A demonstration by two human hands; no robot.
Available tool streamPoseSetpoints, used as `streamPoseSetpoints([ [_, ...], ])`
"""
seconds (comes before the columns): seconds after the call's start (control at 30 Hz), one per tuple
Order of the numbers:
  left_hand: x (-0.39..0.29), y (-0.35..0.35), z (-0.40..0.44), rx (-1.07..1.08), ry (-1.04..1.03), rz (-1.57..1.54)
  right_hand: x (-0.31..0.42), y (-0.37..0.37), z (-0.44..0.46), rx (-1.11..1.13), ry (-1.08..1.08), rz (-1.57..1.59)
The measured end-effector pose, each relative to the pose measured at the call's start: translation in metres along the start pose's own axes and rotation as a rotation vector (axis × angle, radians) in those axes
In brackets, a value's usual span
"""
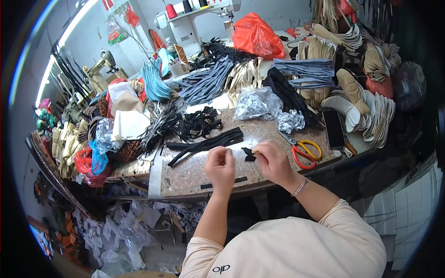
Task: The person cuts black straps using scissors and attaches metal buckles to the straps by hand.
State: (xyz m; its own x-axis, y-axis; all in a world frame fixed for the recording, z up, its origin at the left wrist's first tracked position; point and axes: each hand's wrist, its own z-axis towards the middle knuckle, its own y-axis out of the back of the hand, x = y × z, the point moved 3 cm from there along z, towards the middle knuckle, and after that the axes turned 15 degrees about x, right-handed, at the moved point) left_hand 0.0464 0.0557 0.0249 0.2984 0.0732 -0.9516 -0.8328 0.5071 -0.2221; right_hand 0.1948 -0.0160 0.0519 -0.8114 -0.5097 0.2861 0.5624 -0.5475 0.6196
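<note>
My right hand (273, 160) pinches a small black fabric piece (249, 154) above the speckled tabletop (185, 180). To its left, my left hand (219, 167) is raised with its fingers curled together; whether anything is in them is hidden. Behind my hands lie long black fabric strips (208, 142). One short black strip (224, 183) rests near the table's front edge. Red-and-yellow-handled scissors (306, 153) lie to the right of my right hand.
A black phone (333, 129) lies at the right, beside stacked insole-like pads (357, 106). A clear plastic bag (257, 103) sits behind my hands. Further back are grey strip bundles (208, 81), a red bag (257, 36) and a sewing machine (185, 32). Plastic scraps (125, 229) cover the floor at left.
</note>
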Motion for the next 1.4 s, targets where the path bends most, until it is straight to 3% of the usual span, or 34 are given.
streamPoseSetpoints([
  [0.03, 0.007, -0.001, -0.001, 0.006, 0.166, -0.279, 0.001, 0.002, -0.001, -0.047, 0.088, -0.124],
  [0.23, 0.015, -0.026, -0.015, 0.121, 0.150, -0.571, 0.012, -0.011, -0.009, 0.109, 0.211, -0.153],
  [0.37, 0.005, -0.010, -0.010, 0.218, 0.223, -0.277, -0.013, 0.001, -0.014, -0.042, -0.341, 0.410],
  [0.4, 0.007, -0.011, -0.011, 0.224, 0.232, -0.278, -0.014, 0.003, -0.016, -0.044, -0.351, 0.406],
  [0.53, 0.017, -0.013, -0.013, 0.146, 0.210, -0.251, -0.028, -0.009, -0.024, 0.195, -0.735, 1.111],
  [0.9, 0.029, -0.022, -0.013, -0.038, 0.129, -0.349, -0.016, -0.028, -0.026, 0.027, -0.696, 1.065],
  [1.03, 0.047, -0.026, -0.013, -0.134, 0.083, -0.592, -0.013, -0.038, -0.029, -0.153, -0.628, 1.135],
  [1.4, 0.047, -0.021, -0.017, -0.084, 0.089, -0.719, -0.018, -0.035, -0.031, -0.135, -0.695, 1.309],
])
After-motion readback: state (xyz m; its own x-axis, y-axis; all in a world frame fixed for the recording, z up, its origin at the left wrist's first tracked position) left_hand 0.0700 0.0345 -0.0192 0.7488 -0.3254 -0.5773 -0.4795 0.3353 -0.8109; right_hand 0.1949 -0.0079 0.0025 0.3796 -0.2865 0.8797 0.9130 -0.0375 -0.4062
